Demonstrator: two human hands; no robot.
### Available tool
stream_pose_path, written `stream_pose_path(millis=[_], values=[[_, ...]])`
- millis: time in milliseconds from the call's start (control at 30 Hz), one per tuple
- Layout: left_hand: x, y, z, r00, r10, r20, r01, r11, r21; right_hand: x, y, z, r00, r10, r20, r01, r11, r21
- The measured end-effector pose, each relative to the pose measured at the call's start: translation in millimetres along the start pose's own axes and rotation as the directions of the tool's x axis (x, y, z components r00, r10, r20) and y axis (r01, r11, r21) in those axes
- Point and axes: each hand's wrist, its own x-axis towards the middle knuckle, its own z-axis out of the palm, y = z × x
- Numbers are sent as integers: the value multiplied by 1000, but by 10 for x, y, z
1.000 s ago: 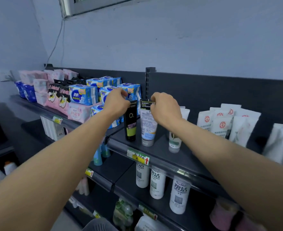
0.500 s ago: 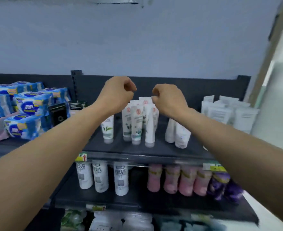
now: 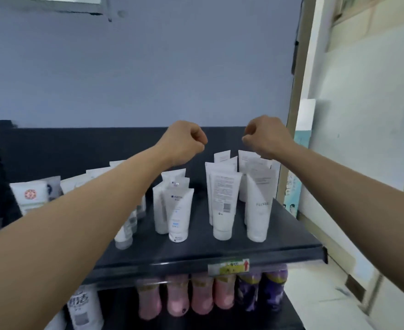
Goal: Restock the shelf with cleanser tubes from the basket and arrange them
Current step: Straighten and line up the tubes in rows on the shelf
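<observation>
We hold both arms out over the top shelf (image 3: 196, 252), a flat dark board with a smooth, slightly glossy front lip. Our left hand (image 3: 184, 142) and right hand (image 3: 266, 136) hang above the goods, apart from each other and touching nothing. Each grip is closed into a loose fist, fingers curled under and thumb against the forefinger, with nothing in it.

The cleanser tubes (image 3: 178, 215) stand upright on their round caps on the shelf, their flat crimped ends pointing up. They are soft white plastic, wide at the top and tapering to the cap. One cluster stands below our left hand. Two taller rows (image 3: 223, 206) stand to its right, near the shelf's end, with small grey print and a barcode on the front one. More white tubes with a red round emblem (image 3: 32, 195) stand at the far left, partly behind our left forearm.

A yellow-green price tag (image 3: 228, 266) with a red arrow sits on the shelf lip. On the shelf below stand rounded pink bottles (image 3: 177, 296) and purple bottles (image 3: 262, 289), both blurred.
</observation>
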Motion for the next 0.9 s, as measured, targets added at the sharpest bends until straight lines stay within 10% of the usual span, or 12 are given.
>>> stream_pose_path(millis=[900], values=[[1720,-323,992,903,-344,257,262,915,306,1337,989,753,829,36,558,-3,998,-59]])
